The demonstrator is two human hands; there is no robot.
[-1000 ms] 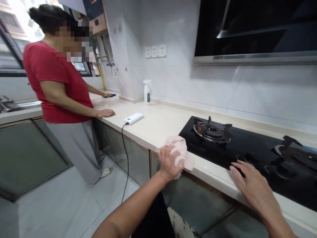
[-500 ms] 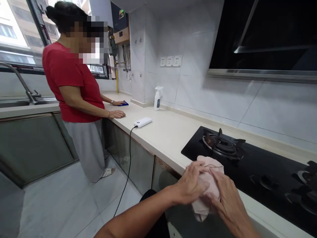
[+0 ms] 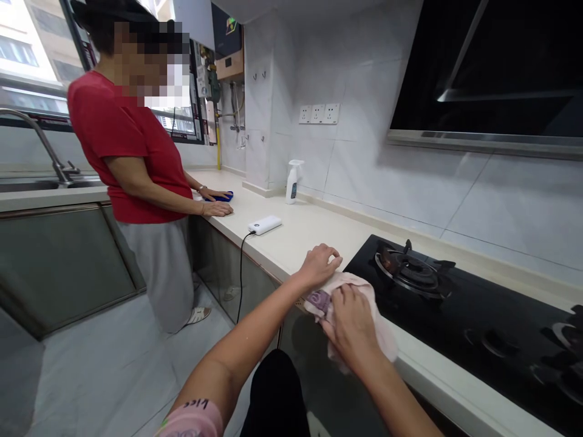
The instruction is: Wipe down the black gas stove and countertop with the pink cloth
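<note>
A pale pink cloth [image 3: 380,331] with a purple patterned patch hangs over the counter's front edge beside the black gas stove [image 3: 460,321]. My right hand [image 3: 353,318] grips it, fingers bent over the top and thumb near the purple patch. Just beyond the cloth's far left corner, my left hand [image 3: 320,265] is over the counter [image 3: 300,240]. Its fingers are loosely curved and apart, with nothing visible between them. The cloth's underside is hidden.
A white power bank [image 3: 265,225] with a black cable [image 3: 241,279] lies on the counter, and a white spray bottle [image 3: 292,183] stands by the wall. Farther left, a person in a red shirt [image 3: 127,145] has one hand on a blue cloth [image 3: 225,196]. A range hood [image 3: 492,79] overhangs the stove.
The cloth has moved left and spread from a bundle between both hands, showing its purple patch. My left hand has come off it toward the counter. The other person's blue cloth has shifted slightly.
</note>
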